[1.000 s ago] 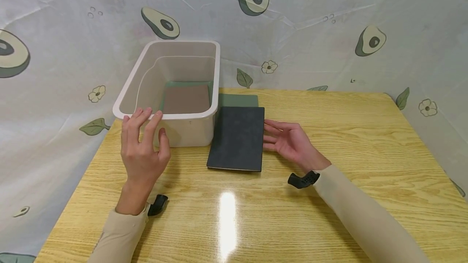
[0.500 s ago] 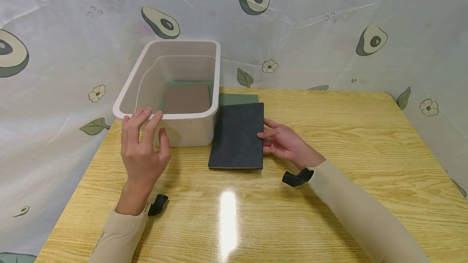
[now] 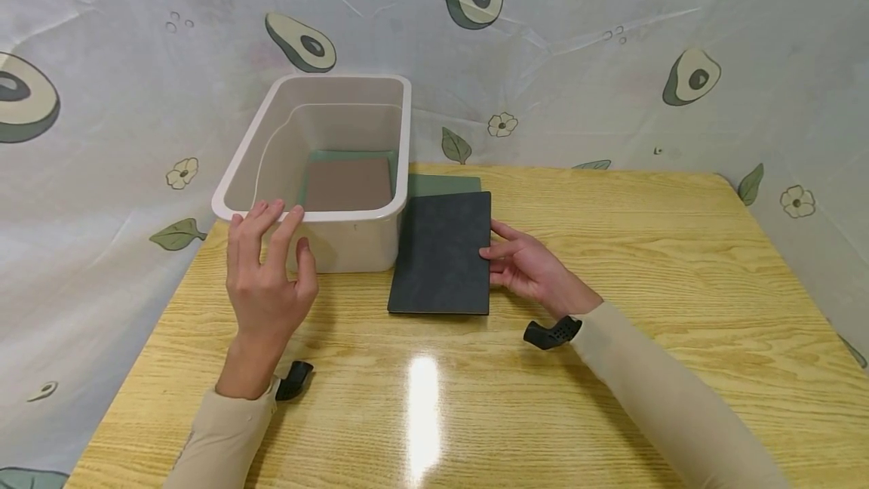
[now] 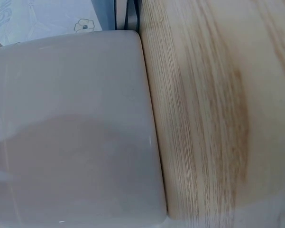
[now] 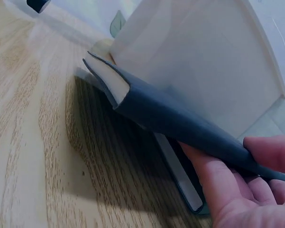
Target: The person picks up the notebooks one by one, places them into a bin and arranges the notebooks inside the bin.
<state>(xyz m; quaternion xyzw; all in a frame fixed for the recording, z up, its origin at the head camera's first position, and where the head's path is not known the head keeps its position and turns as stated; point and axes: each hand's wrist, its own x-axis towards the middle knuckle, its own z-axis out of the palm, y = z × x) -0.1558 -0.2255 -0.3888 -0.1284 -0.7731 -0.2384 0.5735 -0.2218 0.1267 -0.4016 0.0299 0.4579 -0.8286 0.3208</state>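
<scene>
Navy-black covers wrap the slim book (image 3: 441, 255) that our right hand (image 3: 532, 266) grips along its spine, thumb on top and fingers beneath; it tilts above the wooden table (image 3: 543, 413), just right of the white plastic tub (image 3: 346, 247). We judge it light and fairly stiff, with a matte surface unlikely to slip much, but the covers splay at the page edge and could flap, so the spine seems the sound place to hold. Beneath it lies a green book (image 3: 444, 185), largely covered. Our left hand (image 3: 268, 285) grasps nothing, its fingers spread and their tips at the tub's near rim; how hard they press, we cannot tell. Inside the tub a brown book (image 3: 349, 183) rests on a green sheet or cover (image 3: 353, 155), the near rim cutting off our view of both. Whether the navy-black one touches the tub stays unclear to us.
</scene>
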